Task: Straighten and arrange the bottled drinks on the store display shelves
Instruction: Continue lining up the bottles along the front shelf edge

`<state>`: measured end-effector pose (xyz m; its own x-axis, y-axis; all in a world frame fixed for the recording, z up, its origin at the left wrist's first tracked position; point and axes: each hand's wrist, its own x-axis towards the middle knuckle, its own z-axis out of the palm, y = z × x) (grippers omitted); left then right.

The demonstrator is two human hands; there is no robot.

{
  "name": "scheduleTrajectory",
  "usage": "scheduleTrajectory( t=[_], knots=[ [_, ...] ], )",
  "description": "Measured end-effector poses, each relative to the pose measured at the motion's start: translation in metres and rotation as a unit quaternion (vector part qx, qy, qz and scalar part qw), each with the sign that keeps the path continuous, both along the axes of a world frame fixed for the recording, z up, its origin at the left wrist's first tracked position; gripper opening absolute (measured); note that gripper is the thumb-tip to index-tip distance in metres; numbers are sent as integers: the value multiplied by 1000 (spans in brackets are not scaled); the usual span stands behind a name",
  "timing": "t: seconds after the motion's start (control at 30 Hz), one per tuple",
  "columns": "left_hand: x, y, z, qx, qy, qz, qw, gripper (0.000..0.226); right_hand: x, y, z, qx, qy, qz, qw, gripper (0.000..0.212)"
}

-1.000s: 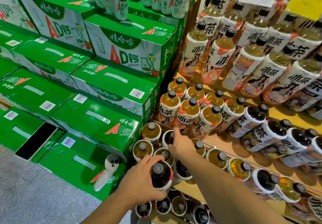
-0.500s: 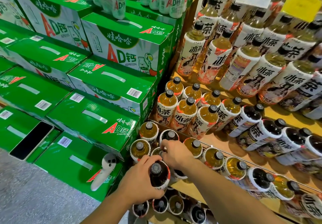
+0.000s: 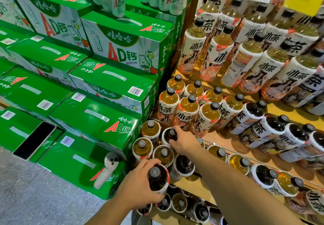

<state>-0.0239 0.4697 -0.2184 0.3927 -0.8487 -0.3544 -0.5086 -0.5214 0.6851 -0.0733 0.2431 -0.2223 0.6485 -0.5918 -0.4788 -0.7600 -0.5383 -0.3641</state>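
Observation:
Wooden shelves [image 3: 220, 139] at the right hold rows of iced-tea bottles with black caps and white labels, some amber, some dark. My left hand [image 3: 138, 186] grips a dark tea bottle [image 3: 157, 179] by its shoulder, held in front of the lower shelf's left end. My right hand [image 3: 184, 142] reaches over that shelf and its fingers curl round the top of another dark bottle [image 3: 169, 135] standing in the back row. Amber bottles [image 3: 163, 154] stand between the two hands.
Green AD drink cartons [image 3: 98, 118] are stacked in steps at the left, close against the shelf end. A white controller [image 3: 107, 170] and a black phone [image 3: 35, 140] lie on the low cartons. A metal rail [image 3: 245, 158] edges the lower shelf. Grey floor lies below left.
My right hand has moved from the middle of the lower row back and up onto the dark bottle at the rear. My left hand still holds its bottle in about the same place.

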Motion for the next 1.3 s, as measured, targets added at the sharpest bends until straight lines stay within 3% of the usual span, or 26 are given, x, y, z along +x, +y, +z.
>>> scheduleTrajectory(
  t=[0.27,0.77,1.0,1.3],
  knots=[
    [2,2,4,-11,14,3,1000,85,15,0,-6,-25,-15,-10,1000,30],
    [-16,-33,33,-30,-15,-51,998,92,-27,4,80,-65,-100,-42,992,29],
    [-19,-45,53,-29,-46,-71,996,103,-60,7,124,-75,-189,-76,976,25],
    [-39,-61,51,1,-41,-127,991,106,-117,16,157,-88,-238,-119,960,47]
  ],
)
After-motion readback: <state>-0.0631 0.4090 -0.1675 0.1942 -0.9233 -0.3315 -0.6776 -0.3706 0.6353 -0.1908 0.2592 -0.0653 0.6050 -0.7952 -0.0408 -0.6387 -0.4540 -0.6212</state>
